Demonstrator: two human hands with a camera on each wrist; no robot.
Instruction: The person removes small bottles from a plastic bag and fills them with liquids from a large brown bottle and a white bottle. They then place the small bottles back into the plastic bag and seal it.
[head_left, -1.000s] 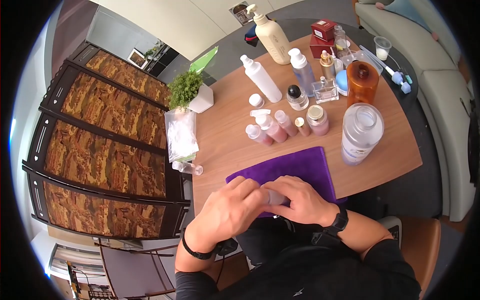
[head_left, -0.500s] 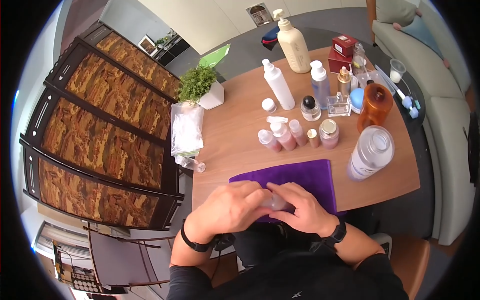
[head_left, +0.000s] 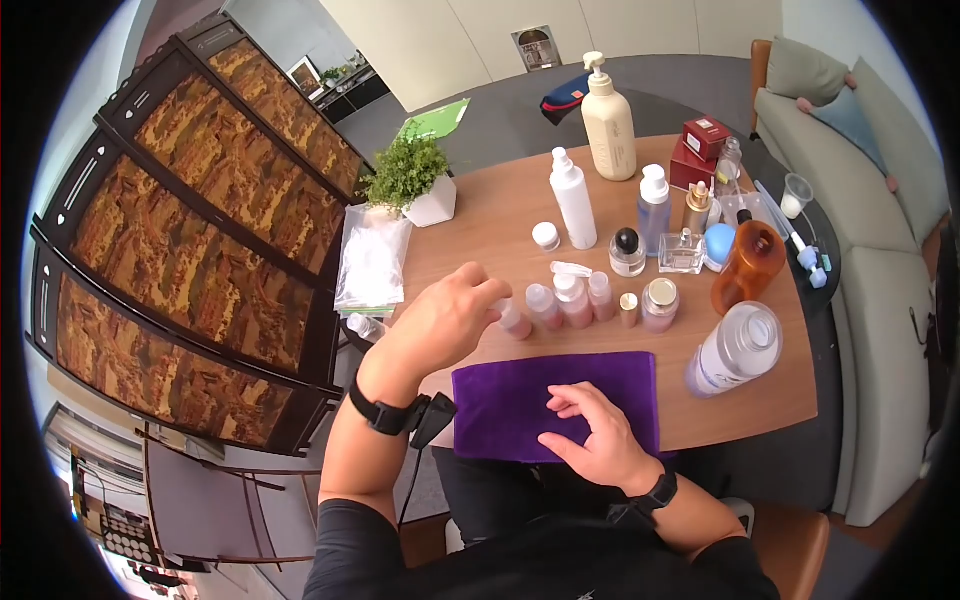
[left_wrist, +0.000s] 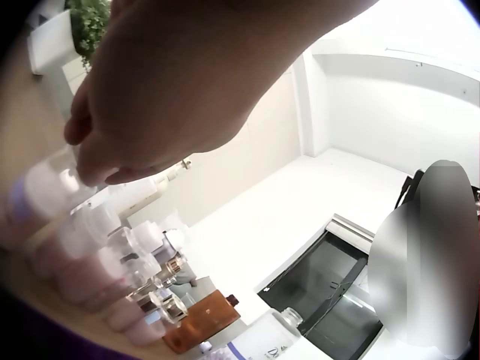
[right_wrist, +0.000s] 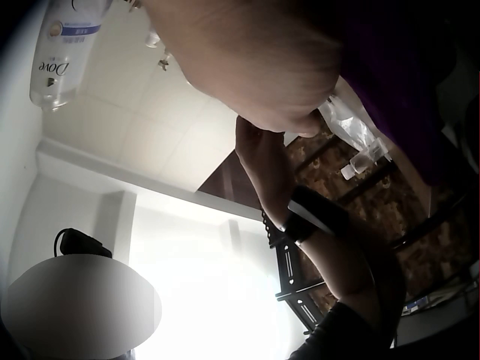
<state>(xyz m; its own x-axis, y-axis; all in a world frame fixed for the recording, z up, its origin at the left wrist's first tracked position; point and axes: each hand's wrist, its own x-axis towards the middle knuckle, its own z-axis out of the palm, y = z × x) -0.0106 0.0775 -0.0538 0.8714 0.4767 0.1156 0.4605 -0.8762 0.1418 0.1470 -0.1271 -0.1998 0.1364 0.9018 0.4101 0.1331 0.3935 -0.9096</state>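
Note:
At the left end of a row of small bottles, my left hand point(head_left: 452, 312) pinches the top of a small clear bottle point(head_left: 516, 324) of pink liquid, which stands upright on the table. In the left wrist view the fingers come down over that bottle point(left_wrist: 46, 191). Beside it stand several similar pink bottles point(head_left: 573, 303), a small gold-capped bottle point(head_left: 628, 309) and a wider jar point(head_left: 660, 305) with a gold lid. My right hand point(head_left: 600, 435) hovers over the folded purple towel point(head_left: 510, 408), fingers relaxed, holding nothing.
A large clear bottle point(head_left: 735, 352) and an amber bottle point(head_left: 748, 268) stand at the right. Farther back are a white spray bottle point(head_left: 573, 203), a cream pump bottle point(head_left: 609, 128) and a perfume bottle point(head_left: 681, 252). A potted plant point(head_left: 432, 203) and plastic bag point(head_left: 372, 258) sit at the left.
Both hands held the small bottle over the towel earlier. My left hand has carried it forward and left to the row's end; my right hand has let go and stays over the towel.

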